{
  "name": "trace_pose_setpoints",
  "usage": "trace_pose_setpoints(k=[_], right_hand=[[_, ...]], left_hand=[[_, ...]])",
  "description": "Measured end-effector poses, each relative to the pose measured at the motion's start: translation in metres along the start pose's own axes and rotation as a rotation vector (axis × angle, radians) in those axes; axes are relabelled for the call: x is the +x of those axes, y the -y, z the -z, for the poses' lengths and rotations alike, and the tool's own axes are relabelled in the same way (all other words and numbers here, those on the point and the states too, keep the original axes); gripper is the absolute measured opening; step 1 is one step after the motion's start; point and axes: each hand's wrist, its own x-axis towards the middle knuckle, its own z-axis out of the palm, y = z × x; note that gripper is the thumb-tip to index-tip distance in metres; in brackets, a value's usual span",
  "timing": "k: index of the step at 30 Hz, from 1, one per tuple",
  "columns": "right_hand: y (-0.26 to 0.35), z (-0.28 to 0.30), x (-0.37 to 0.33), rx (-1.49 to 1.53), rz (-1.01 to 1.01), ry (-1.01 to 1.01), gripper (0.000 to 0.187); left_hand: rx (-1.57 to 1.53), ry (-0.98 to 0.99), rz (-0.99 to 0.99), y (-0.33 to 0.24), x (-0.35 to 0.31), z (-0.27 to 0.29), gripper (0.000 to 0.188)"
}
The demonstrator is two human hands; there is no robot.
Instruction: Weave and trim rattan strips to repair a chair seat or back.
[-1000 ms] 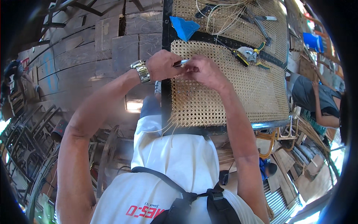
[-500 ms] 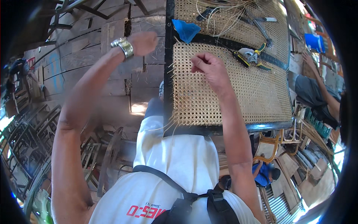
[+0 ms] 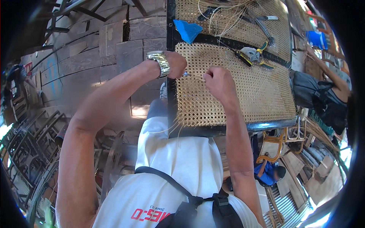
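Note:
A woven cane panel (image 3: 243,100) in a black frame (image 3: 172,87) lies in front of me. My left hand (image 3: 176,64), with a metal watch (image 3: 162,64) on its wrist, is closed at the panel's left edge. A small shiny tip shows below its fingers; what it belongs to is hidden. Over the upper left of the weave, my right hand (image 3: 221,84) is closed, thumb and fingers pinched together. A pale, thin cane strand (image 3: 197,77) appears to run from the right fingertips toward the left hand. Loose strand ends stick out at the panel's lower left corner.
Yellow-and-black pruning shears (image 3: 251,55), a blue scrap (image 3: 188,31), a hammer-like tool (image 3: 262,28) and coiled cane strands (image 3: 224,17) lie farther up the frame. Chair frames (image 3: 34,140) crowd the left. A person in blue (image 3: 269,174) and another in dark clothes (image 3: 323,95) are at the right.
My left hand has moved right and down, from over the floor to the panel's left edge. My right hand has shifted slightly right and down.

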Motion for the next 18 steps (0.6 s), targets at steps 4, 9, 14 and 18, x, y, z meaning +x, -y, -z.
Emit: trace_pose_setpoints(k=[4,9,14,18], right_hand=[[0.012,0.004,-0.005,-0.003,-0.012,0.028,0.022],[0.019,-0.001,-0.007,-0.024,0.018,-0.089,0.020],[0.020,-0.002,-0.009,-0.032,0.057,-0.133,0.020],[0.009,0.001,0.002,0.063,0.043,0.003,0.020]], left_hand=[[0.135,0.080,0.022,-0.015,0.007,0.017,0.023],[0.170,0.072,-0.005,-0.032,0.016,0.025,0.019],[0.069,0.017,0.153,-0.047,0.009,0.009,0.022],[-0.066,-0.180,0.214,-0.042,-0.008,-0.021,0.018]])
